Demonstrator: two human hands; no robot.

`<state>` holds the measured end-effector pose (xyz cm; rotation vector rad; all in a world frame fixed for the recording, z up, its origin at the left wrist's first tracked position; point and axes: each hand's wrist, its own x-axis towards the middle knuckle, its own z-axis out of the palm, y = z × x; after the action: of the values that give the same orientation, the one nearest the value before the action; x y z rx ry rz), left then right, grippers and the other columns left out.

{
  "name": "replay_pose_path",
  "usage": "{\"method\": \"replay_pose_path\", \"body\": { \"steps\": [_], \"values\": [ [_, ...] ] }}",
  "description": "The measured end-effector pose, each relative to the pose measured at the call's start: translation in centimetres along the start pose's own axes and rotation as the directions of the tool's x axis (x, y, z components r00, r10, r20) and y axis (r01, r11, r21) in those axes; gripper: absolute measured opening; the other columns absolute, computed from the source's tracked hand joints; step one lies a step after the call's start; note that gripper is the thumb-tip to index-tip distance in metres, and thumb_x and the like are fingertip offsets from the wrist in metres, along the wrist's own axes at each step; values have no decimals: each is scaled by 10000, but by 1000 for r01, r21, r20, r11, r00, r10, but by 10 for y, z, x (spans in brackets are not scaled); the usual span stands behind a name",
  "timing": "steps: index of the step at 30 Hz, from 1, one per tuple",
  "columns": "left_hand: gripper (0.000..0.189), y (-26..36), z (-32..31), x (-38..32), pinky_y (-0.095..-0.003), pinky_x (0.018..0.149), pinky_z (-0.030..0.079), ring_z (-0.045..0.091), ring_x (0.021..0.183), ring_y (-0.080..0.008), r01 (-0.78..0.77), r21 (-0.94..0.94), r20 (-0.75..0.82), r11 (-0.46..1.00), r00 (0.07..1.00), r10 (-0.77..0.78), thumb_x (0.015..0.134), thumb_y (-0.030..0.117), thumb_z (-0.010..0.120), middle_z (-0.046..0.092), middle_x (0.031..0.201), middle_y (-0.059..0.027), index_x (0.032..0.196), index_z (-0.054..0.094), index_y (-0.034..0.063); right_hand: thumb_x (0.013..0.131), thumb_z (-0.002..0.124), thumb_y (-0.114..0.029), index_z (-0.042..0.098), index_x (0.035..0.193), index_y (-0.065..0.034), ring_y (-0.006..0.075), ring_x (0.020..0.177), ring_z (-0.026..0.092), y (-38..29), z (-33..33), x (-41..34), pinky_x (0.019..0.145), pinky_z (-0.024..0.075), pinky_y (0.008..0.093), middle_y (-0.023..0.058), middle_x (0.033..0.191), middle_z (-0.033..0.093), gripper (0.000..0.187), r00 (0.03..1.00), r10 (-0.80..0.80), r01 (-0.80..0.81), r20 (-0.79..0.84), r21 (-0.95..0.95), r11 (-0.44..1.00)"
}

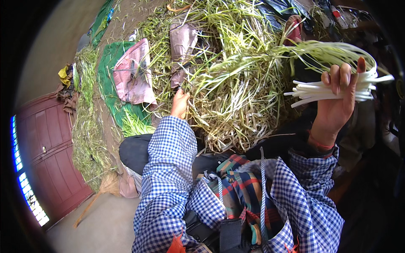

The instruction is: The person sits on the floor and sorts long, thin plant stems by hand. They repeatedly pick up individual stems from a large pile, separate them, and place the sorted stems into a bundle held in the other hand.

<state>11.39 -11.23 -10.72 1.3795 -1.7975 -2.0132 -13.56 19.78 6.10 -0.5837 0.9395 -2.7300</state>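
Observation:
My right hand (pixel 337 85) is raised at the right, its fingers wrapped around a bunch of long leafy stalks, probably chives (pixel 364 85). Their white stem ends point left and right of the fingers, and pale green leaves arch over and trail to the left. My left hand (pixel 180 102) is low at the near left side of a big heap of loose leaves and stalks (pixel 240 104). Its fingertips are by a small dark thing at the lower end of a dusty pinkish strip (pixel 183 41). Whether they grip anything is hidden.
A pink sack or sheet (pixel 134 72) lies on a green sheet (pixel 106 60) left of the heap. Beyond are a long band of cut greens (pixel 85 126), a straw broom (pixel 106 186) and a dark red door (pixel 47 155). Black plastic (pixel 275 14) lies at the back.

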Motion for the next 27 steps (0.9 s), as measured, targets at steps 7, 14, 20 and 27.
{"method": "replay_pose_path", "body": {
  "steps": [7,14,20,27],
  "values": [
    [414,2,0,-2,-246,730,443,541,898,-150,78,57,-236,995,970,-62,765,-105,436,519,1047,-108,1161,410,14,888,472,-192,393,1173,-11,26,476,315,37,17,-13,461,324,187,-54,599,310,348,873,471,-453,-128,142,880],
    [131,37,31,-23,-294,722,438,506,852,-152,-173,712,-196,680,882,429,745,34,560,551,921,-49,861,612,66,865,520,-172,440,1119,-11,51,494,339,68,21,-25,493,348,218,-38,602,321,311,727,666,-658,-169,108,745],
    [169,56,68,-47,-292,674,431,497,723,-142,-146,886,146,441,989,33,798,225,605,518,827,-27,852,611,64,858,539,-159,457,1110,-22,63,503,369,79,22,-29,500,363,221,-32,603,346,299,703,687,-682,-183,102,724],
    [250,50,97,-128,-347,676,481,545,746,-193,-713,634,763,300,639,-95,801,251,575,554,856,-89,946,584,48,877,495,-163,428,1126,-18,51,500,330,78,23,-30,493,344,212,-37,613,317,296,692,689,-690,-214,84,719]
  ]
}}
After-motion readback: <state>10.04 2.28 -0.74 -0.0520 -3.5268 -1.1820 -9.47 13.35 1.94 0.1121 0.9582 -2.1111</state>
